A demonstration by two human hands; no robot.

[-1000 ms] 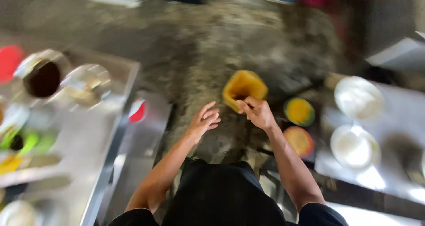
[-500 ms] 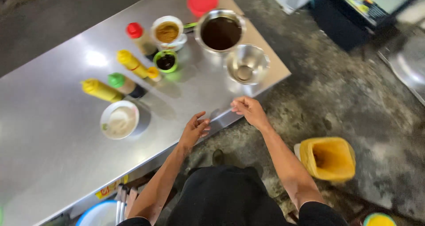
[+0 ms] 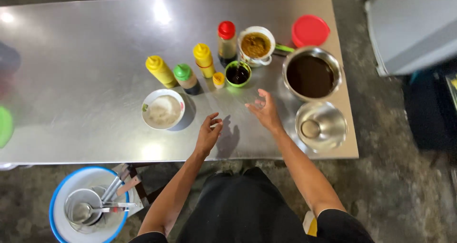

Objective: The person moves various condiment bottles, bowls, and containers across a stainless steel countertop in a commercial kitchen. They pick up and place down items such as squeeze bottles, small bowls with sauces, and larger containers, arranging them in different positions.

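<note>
Both hands hovering empty over the steel table point(image 3: 85, 57)

Left hand point(image 3: 208, 134) and right hand point(image 3: 264, 110) are reaching forward, fingers loosely spread, gripping nothing — just beyond the right hand, a green cup point(image 3: 237, 73) is holding dark sauce; right of it, a steel bowl point(image 3: 312, 74) of dark liquid.

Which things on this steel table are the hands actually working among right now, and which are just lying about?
By the hands:
left hand, empty
right hand, empty
white bowl
small green cup of dark sauce
empty steel bowl

Lying about:
yellow squeeze bottle
red lid
blue-rimmed basin of utensils under the steel table
</note>
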